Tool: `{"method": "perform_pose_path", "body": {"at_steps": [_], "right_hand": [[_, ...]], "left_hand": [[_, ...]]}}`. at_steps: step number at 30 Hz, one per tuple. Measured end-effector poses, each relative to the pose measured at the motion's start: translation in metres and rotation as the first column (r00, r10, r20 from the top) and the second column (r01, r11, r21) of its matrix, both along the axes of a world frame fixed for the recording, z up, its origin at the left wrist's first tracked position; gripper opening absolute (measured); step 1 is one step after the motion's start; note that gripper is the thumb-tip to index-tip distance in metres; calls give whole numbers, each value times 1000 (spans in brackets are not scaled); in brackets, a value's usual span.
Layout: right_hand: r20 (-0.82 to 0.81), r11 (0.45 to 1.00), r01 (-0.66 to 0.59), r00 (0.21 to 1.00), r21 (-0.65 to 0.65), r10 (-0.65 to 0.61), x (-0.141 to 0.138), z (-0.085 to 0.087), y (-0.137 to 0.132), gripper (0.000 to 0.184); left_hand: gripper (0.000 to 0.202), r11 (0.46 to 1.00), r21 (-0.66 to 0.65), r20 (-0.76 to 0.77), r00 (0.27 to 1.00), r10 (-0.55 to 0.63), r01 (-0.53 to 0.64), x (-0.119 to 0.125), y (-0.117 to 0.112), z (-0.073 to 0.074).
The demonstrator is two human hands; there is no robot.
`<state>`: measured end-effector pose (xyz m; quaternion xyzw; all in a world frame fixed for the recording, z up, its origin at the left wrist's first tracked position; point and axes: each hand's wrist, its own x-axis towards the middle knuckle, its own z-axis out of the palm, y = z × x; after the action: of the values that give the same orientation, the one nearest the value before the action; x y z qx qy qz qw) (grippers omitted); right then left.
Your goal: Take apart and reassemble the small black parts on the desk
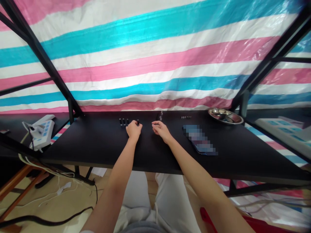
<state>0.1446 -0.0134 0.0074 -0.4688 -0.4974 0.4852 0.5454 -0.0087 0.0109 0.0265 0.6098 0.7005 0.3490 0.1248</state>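
My left hand (133, 130) is closed around a small dark cylinder (138, 122), whose top end shows above the fingers. Just left of that hand, several similar short black cylinders (123, 122) with pale ends stand in a row. My right hand (160, 129) is a short way to the right, its thumb and fingers drawn together; whatever is between them is too small to make out. Beyond its fingertips are some small shiny clear pieces (161, 115). Farther right lies a row of several tiny silvery pieces (186, 117).
On the black table (92, 142), a blurred-out phone-like object (199, 139) lies right of my right arm. A round steel dish (225, 116) sits at the back right. Power strips (45, 131) with cables are at the far left, against black frame posts. A striped sheet (150, 64) hangs behind.
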Motion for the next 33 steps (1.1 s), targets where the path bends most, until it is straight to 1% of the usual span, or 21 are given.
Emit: {"method": "perform_pose_path", "body": {"at_steps": [2, 4, 6, 8, 16, 18, 19, 21, 24, 26, 28, 33], "right_hand": [[25, 1000, 3, 1000, 3, -3, 0, 0, 0, 38], [50, 1000, -5, 999, 12, 5, -1, -1, 0, 37], [69, 1000, -14, 998, 21, 12, -1, -3, 0, 37], [78, 999, -16, 997, 29, 14, -1, -4, 1, 37], [80, 999, 1, 997, 36, -4, 0, -2, 1, 38], [119, 998, 20, 993, 65, -27, 2, -3, 2, 35], [169, 995, 38, 984, 95, -53, 3, -4, 3, 32], [334, 982, 78, 933, 173, -133, 8, -7, 4, 25], [598, 962, 110, 764, 252, -244, 14, -8, 3, 14], [682, 960, 114, 682, 257, -264, 16, -7, 2, 14], [710, 960, 109, 651, 260, -266, 16, -6, 1, 15], [723, 962, 94, 642, 255, -255, 15, -6, 1, 17]], "left_hand": [[16, 997, -33, -115, 992, 59, -63, -10, 2, 3], [18, 992, -82, -168, 983, 79, -93, -17, 4, 3], [20, 987, -123, -180, 980, 83, -106, -22, 7, 2], [21, 984, -135, -178, 980, 89, -114, -24, 9, 0], [25, 986, -115, -206, 974, 99, -125, -26, 16, -6], [25, 985, -116, -211, 972, 100, -126, -26, 17, -7], [26, 985, -118, -212, 972, 100, -127, -26, 17, -7], [25, 985, -123, -210, 973, 96, -124, -26, 18, -8], [26, 984, -133, -214, 973, 91, -122, -25, 18, -8], [26, 982, -141, -218, 972, 90, -123, -25, 18, -8], [26, 982, -146, -220, 971, 88, -122, -24, 18, -8], [25, 980, -157, -235, 968, 86, -125, -24, 17, -6]]}}
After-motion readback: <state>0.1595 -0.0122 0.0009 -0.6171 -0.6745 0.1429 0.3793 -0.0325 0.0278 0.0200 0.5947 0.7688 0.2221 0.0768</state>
